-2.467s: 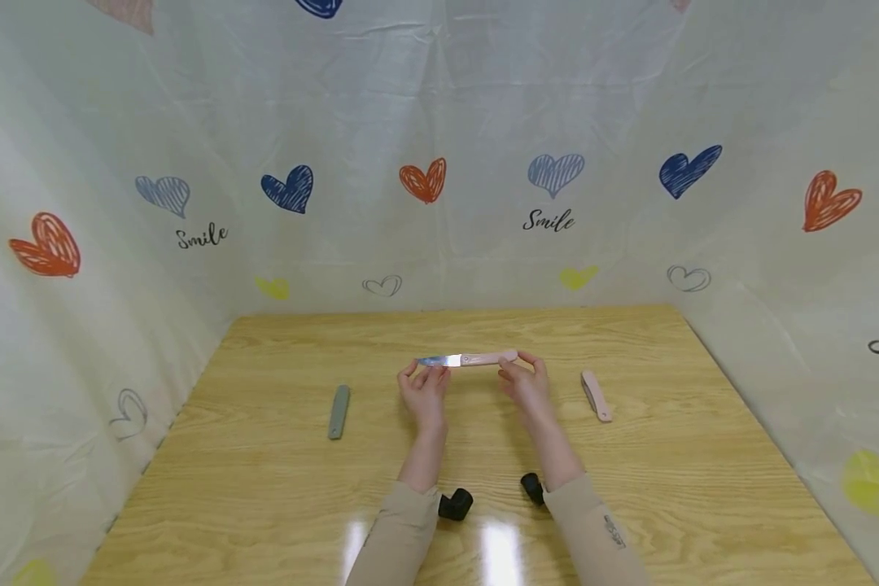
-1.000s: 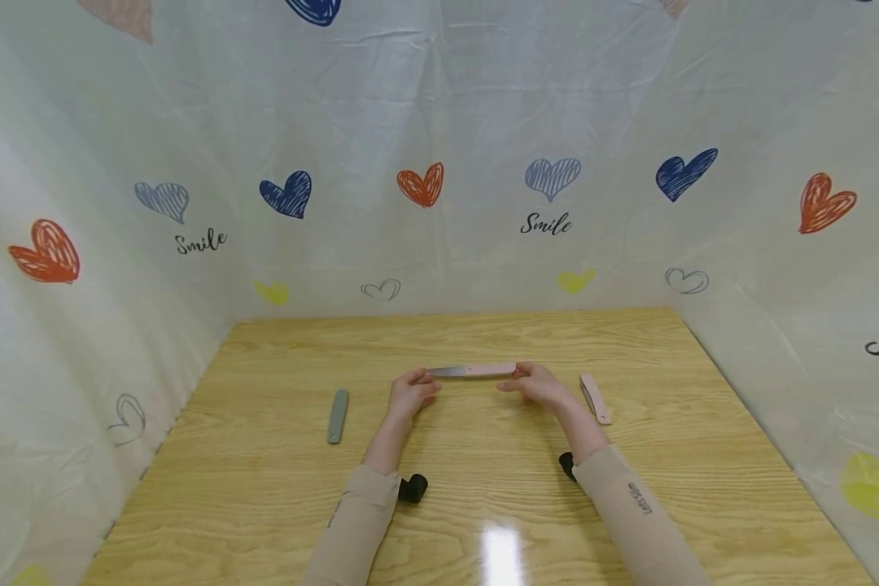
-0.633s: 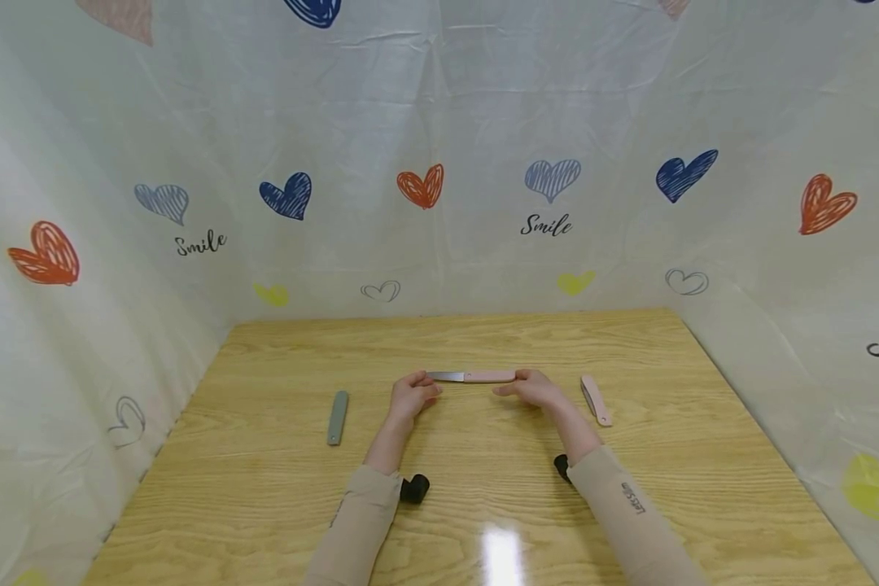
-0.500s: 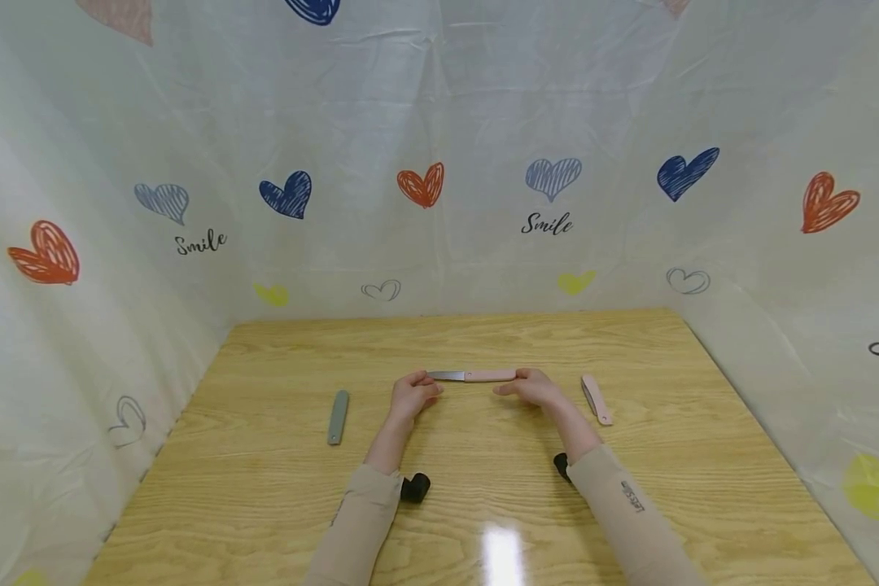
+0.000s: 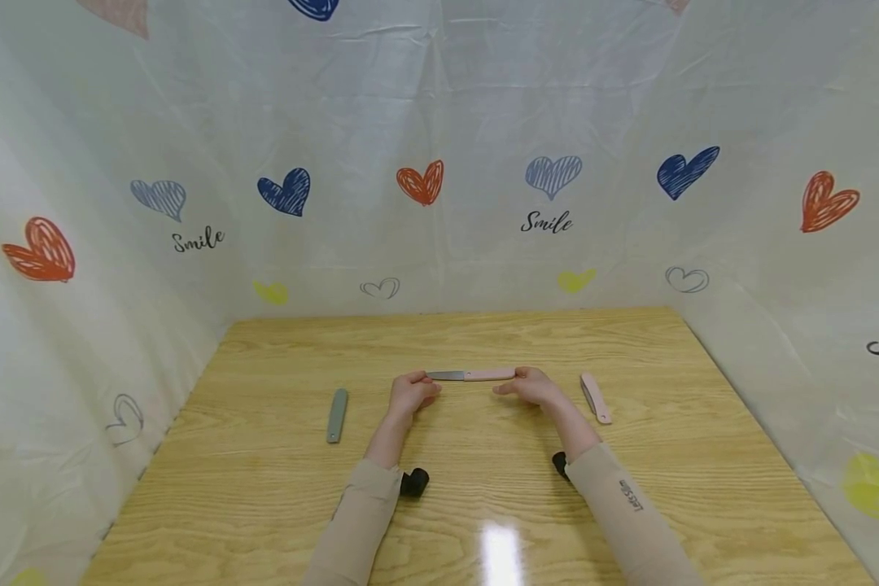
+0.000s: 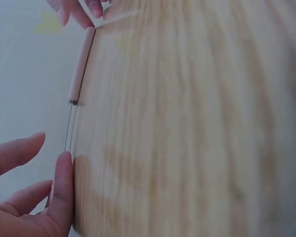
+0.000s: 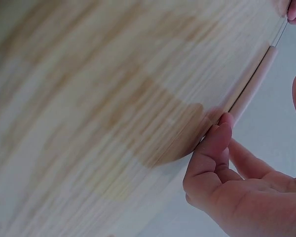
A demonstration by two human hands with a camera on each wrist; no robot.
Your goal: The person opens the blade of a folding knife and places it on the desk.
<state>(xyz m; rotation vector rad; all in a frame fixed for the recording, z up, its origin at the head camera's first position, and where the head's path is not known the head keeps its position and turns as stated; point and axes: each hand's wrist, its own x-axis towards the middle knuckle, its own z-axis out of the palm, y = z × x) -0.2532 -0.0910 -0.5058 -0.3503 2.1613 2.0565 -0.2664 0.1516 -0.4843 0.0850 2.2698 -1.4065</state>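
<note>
An unfolded folding knife [image 5: 489, 374] with a pale pink handle lies crosswise at the back middle of the table, blade to the left. At the blade's tip are the fingers of my left hand [image 5: 410, 394], which hide the point. My right hand [image 5: 538, 386] has its curled fingertips on the far end of the handle; in the right wrist view these fingers [image 7: 214, 143] bend close round that end. A folded green knife [image 5: 338, 416] lies left of my left hand. To the right of my right hand lies a folded pink knife [image 5: 596, 398].
The wooden table [image 5: 278, 496] ends at a white curtain [image 5: 476, 98] printed with hearts and "Smile", which hangs at the back and both sides. A black wrist camera [image 5: 413, 483] sticks out from the left sleeve, another [image 5: 560, 465] from the right.
Earlier, both hands held the open knife raised above the table. It has come down onto the wood and my forearms have spread apart. In the last half second hardly anything has moved.
</note>
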